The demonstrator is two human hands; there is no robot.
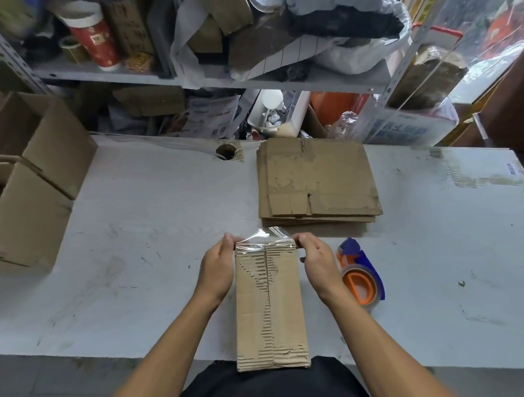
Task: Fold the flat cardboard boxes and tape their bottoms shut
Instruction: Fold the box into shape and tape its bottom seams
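At centre frame the folded cardboard box (270,308) lies bottom-up on the grey table (148,220), its near end against the person's lap. The left hand (217,270) and right hand (317,264) curl round its far corners, pressing clear tape (264,239) over the edge. That loose, wrinkled tape end could stick to itself or bubble, leaving the seam weak. The tape dispenser (362,276) sits just right; flat boxes (316,181) wait beyond.

A single wide-angle head-worn view looks forward and steeply down over the near edge of the scuffed white bench (150,205), close above the forearms. It faces the bench's far edge and the cluttered grey metal shelving (130,74) behind.
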